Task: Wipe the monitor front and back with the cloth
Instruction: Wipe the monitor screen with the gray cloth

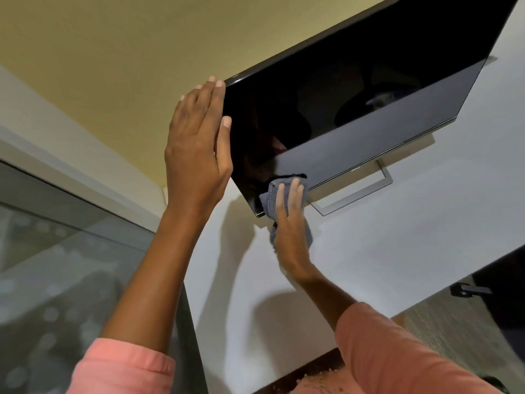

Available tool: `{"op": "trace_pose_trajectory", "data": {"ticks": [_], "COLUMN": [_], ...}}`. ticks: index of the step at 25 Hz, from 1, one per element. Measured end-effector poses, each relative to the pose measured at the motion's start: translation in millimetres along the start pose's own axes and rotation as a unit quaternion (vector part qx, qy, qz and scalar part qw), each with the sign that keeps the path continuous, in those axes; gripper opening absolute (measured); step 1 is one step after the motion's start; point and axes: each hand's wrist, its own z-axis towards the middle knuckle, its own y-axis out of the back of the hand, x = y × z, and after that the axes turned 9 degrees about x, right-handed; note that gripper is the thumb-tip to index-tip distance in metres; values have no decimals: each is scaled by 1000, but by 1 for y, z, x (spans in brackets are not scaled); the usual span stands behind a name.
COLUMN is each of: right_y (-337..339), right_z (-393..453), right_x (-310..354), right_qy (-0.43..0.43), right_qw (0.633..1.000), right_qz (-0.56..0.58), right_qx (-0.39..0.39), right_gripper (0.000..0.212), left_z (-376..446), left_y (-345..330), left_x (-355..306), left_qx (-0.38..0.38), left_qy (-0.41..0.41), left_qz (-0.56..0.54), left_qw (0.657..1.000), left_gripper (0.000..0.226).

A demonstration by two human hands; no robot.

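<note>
The black monitor [355, 95] stands on a silver frame stand [369, 191], and the whole view is tilted. My left hand [196, 146] holds the monitor's left edge, thumb on the front of the screen and fingers reaching behind it. My right hand [289, 223] presses the grey cloth [270, 197] flat against the screen's lower left corner with straight fingers. Part of the cloth hangs below the monitor's bottom edge under my palm. The back of the monitor is hidden.
The monitor sits on a white desk [397, 251] against a yellowish wall [113, 38]. A glass pane [71, 265] with a dark frame runs along the left. A dark object [468, 290] lies beyond the desk edge at the right.
</note>
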Motion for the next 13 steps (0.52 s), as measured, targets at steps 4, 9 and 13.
{"op": "trace_pose_trajectory", "data": {"ticks": [4,9,13], "right_y": [20,31,58], "right_z": [22,40,47], "right_x": [-31,-60,-101], "right_qy": [236,467,488], "right_qw": [957,792,751], "right_qz": [-171,-387,-437], "right_qx": [-1,66,81], "right_gripper": [68,63,68], "left_z": [2,2,1], "left_y": [-4,-5,-3], "left_x": [0,-2,-3], "left_qx": [-17,-27,-25], "left_qy": [11,20,15], "left_qz": [-20,-27,-38], "left_qw": [1000,999,999], "left_gripper": [40,40,40]}}
